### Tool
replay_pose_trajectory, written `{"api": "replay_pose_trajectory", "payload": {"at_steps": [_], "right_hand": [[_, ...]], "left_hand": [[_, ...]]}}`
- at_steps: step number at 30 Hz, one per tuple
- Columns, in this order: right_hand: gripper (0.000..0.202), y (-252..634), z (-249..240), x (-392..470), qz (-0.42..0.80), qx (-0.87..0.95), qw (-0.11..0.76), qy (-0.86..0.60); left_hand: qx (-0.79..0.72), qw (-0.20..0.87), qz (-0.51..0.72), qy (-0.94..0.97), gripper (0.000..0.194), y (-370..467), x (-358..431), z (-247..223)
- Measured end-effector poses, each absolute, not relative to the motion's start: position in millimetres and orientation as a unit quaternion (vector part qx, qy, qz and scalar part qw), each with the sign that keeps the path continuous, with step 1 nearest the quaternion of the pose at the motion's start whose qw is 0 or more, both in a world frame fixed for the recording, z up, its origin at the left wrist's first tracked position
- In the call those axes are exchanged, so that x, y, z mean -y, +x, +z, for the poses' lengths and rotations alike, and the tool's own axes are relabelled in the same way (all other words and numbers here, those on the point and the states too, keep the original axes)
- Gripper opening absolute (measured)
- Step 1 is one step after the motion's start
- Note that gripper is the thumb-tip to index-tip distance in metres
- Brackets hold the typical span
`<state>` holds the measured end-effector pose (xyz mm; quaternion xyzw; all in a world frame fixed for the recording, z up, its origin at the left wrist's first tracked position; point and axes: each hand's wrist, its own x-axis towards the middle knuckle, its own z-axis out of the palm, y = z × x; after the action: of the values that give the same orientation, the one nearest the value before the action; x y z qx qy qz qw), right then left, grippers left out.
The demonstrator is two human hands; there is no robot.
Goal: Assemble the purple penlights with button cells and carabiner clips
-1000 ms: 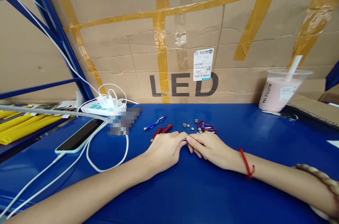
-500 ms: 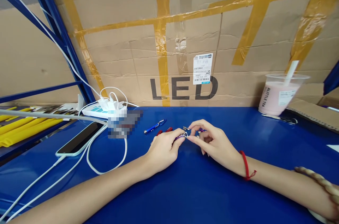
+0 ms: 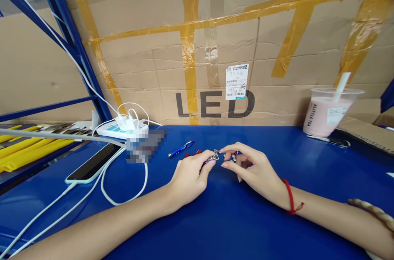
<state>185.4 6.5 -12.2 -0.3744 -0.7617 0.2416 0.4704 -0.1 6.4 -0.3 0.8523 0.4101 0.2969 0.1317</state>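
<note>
My left hand (image 3: 191, 174) is closed around a small purple keychain flashlight (image 3: 209, 159), mostly hidden by the fingers, its silver end pointing right. Just right of it is my right hand (image 3: 254, 167), with thumb and index finger apart. Its other fingers curl in, and a small purple-and-silver piece (image 3: 235, 156) shows among them; its shape is mostly hidden. Between the hands, a small silver clip (image 3: 216, 151) is visible at the flashlight's end. Red pieces (image 3: 197, 152) lie behind my left hand. A blue keychain flashlight (image 3: 181, 149) with a clip lies farther left.
A phone (image 3: 95, 163) and white cables (image 3: 106, 194) lie left on the blue table (image 3: 197, 227), near a power strip (image 3: 112, 130). A pink drink cup (image 3: 323, 114) stands back right. A large cardboard box (image 3: 147, 71) walls off the back.
My right thumb and index finger have drawn slightly right, away from the flashlight's silver end. My left hand keeps its grip. The whole view has shifted slightly.
</note>
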Motion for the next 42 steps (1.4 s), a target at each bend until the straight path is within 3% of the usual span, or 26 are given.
{"api": "replay_pose_trajectory", "payload": {"at_steps": [13,42], "right_hand": [[0.018,183.7,-14.3,-9.5,0.164,0.760,0.529,-0.339],[0.018,185.4,-16.8,-13.2,0.179,0.757,0.503,-0.376]], "left_hand": [[-0.422,0.122,0.302,0.846,0.018,-1.5,-7.6,-3.7],[-0.443,0.119,0.253,0.852,0.019,0.3,-6.0,-1.3]]}}
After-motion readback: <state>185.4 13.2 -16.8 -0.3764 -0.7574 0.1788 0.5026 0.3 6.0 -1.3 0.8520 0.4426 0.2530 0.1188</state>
